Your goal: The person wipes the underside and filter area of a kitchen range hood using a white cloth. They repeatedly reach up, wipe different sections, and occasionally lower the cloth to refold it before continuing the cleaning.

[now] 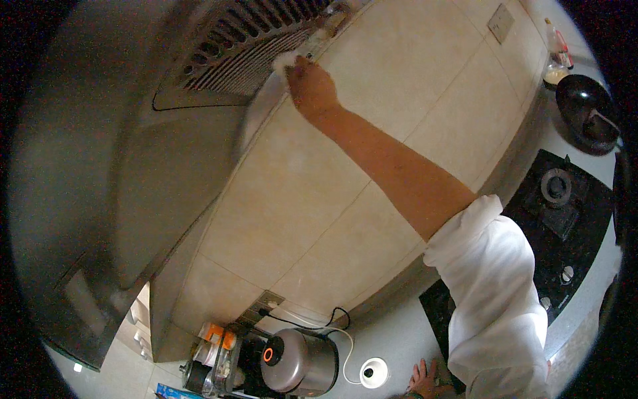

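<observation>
My right hand [311, 87] is raised to the back edge of a range hood [184, 144], where the hood meets the tiled wall. It grips a crumpled white cloth or tissue [284, 63] against that edge, beside the slotted metal grille [249, 60]. The bare forearm crosses in front of the wall tiles [319, 199], with a white sleeve pushed up at the elbow. Low in the view, my left hand [423, 376] rests on the grey countertop [403, 329], fingers apart and holding nothing. A dark band circles its wrist, which is partly cut off by the frame.
Below is a black gas stove [588, 199], partly behind my sleeve. A black wok [585, 112] and bottles [557, 45] stand to the right. A rice cooker [294, 361], a corded white round object [374, 372] and a jar rack [219, 356] occupy the left counter.
</observation>
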The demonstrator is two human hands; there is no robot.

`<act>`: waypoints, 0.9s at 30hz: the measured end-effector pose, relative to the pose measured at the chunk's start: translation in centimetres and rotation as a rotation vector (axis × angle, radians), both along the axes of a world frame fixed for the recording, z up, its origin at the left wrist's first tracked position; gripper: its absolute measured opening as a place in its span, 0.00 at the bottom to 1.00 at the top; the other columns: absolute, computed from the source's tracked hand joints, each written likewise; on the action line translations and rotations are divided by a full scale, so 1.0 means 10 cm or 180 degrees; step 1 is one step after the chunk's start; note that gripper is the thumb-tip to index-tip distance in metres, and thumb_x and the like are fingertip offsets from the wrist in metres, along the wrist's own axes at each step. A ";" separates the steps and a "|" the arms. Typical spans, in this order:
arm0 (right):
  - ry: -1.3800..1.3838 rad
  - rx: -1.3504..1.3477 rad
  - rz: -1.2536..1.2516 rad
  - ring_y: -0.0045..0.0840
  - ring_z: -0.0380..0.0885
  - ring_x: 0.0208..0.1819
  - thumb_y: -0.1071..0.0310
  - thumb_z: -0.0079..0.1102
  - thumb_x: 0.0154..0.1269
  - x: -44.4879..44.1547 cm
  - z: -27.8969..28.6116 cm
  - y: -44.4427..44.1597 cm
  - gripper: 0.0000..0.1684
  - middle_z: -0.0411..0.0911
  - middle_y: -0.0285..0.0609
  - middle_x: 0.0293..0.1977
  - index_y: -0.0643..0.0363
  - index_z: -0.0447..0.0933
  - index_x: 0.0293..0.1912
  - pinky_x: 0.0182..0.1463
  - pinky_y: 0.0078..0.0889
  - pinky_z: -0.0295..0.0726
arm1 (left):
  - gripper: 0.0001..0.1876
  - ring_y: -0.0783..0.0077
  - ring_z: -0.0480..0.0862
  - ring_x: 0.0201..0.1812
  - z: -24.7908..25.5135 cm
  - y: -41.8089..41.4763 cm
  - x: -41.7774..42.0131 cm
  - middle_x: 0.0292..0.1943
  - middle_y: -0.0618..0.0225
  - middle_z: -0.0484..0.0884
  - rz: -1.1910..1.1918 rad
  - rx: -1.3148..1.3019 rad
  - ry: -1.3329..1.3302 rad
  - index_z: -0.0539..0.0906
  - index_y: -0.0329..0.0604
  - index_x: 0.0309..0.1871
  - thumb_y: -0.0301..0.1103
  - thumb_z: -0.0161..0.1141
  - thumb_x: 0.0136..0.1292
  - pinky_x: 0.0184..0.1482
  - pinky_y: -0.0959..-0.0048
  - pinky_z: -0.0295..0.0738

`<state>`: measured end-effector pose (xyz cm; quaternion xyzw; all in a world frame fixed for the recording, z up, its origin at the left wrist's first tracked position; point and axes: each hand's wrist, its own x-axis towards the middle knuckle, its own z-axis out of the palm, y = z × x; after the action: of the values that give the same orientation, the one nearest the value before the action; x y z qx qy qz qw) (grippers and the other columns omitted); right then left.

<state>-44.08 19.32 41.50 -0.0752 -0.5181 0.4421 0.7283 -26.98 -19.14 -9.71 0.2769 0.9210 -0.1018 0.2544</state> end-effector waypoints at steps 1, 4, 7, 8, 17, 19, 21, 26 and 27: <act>-0.0146 -0.0020 0.0344 0.46 0.73 0.34 0.63 0.46 0.59 0.10 0.00 -0.11 0.13 0.74 0.53 0.30 0.61 0.72 0.39 0.36 0.42 0.73 | 0.53 0.39 0.35 0.65 0.00 0.00 0.01 0.66 0.49 0.32 -0.0026 -0.0020 0.0008 0.36 0.45 0.66 0.50 0.59 0.43 0.60 0.42 0.43; -0.0261 0.0776 0.0100 0.48 0.73 0.32 0.63 0.46 0.58 0.00 -0.01 -0.40 0.12 0.74 0.53 0.29 0.59 0.71 0.39 0.36 0.43 0.74 | 0.51 0.39 0.34 0.65 -0.03 0.03 -0.03 0.66 0.49 0.31 -0.0133 -0.0257 0.0031 0.41 0.45 0.66 0.52 0.58 0.42 0.60 0.42 0.43; -0.0397 0.0804 0.0398 0.48 0.73 0.31 0.62 0.46 0.59 -0.07 -0.05 -0.60 0.12 0.75 0.53 0.29 0.59 0.69 0.40 0.36 0.44 0.73 | 0.49 0.39 0.34 0.65 -0.70 -0.34 -0.16 0.66 0.49 0.31 -0.0343 0.0006 0.0643 0.44 0.45 0.66 0.54 0.57 0.43 0.59 0.42 0.43; -0.0228 0.0625 0.0260 0.48 0.73 0.31 0.62 0.47 0.59 -0.17 -0.12 -0.48 0.13 0.75 0.53 0.29 0.59 0.69 0.40 0.35 0.44 0.73 | 0.48 0.39 0.34 0.65 -0.68 -0.27 -0.20 0.66 0.49 0.31 -0.0340 -0.0047 0.0533 0.44 0.45 0.66 0.54 0.56 0.44 0.59 0.42 0.43; 0.0486 -0.0458 0.0393 0.47 0.74 0.35 0.64 0.45 0.59 -0.13 -0.21 0.04 0.14 0.75 0.57 0.31 0.65 0.69 0.39 0.38 0.45 0.73 | 0.50 0.40 0.31 0.65 -0.23 -0.09 -0.07 0.66 0.50 0.29 -0.0052 0.0173 0.0134 0.36 0.48 0.66 0.58 0.52 0.49 0.60 0.42 0.41; 0.0451 -0.0380 0.0338 0.47 0.74 0.35 0.63 0.45 0.59 -0.07 -0.17 0.10 0.14 0.75 0.56 0.31 0.65 0.69 0.39 0.39 0.45 0.73 | 0.51 0.40 0.30 0.65 -0.15 -0.02 -0.06 0.66 0.50 0.28 -0.0043 0.0091 0.0040 0.33 0.48 0.66 0.59 0.53 0.48 0.60 0.42 0.40; 0.0533 -0.0335 0.0328 0.47 0.74 0.34 0.63 0.46 0.59 -0.08 -0.15 0.09 0.14 0.75 0.56 0.31 0.65 0.69 0.38 0.38 0.45 0.73 | 0.51 0.40 0.30 0.65 -0.03 0.14 0.17 0.66 0.50 0.27 -0.0454 -0.0707 0.1305 0.33 0.48 0.66 0.58 0.53 0.49 0.60 0.42 0.40; 0.0578 -0.0362 0.0152 0.48 0.74 0.34 0.61 0.46 0.59 -0.04 -0.05 0.14 0.15 0.75 0.56 0.30 0.65 0.71 0.36 0.37 0.45 0.73 | 0.50 0.39 0.30 0.65 -0.10 0.11 0.13 0.65 0.49 0.27 -0.0491 -0.0852 0.1286 0.33 0.47 0.66 0.55 0.53 0.50 0.60 0.41 0.40; 0.0605 -0.0360 0.0088 0.48 0.75 0.33 0.61 0.46 0.59 -0.05 -0.03 0.16 0.15 0.75 0.55 0.30 0.64 0.71 0.36 0.37 0.45 0.74 | 0.50 0.39 0.30 0.65 -0.08 0.05 0.00 0.65 0.49 0.28 -0.0266 -0.0369 0.0555 0.33 0.47 0.66 0.54 0.54 0.50 0.60 0.41 0.40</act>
<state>-44.58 20.97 41.19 -0.0668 -0.4219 0.4858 0.7625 -27.00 -18.69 -10.47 0.2899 0.9198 -0.1892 0.1845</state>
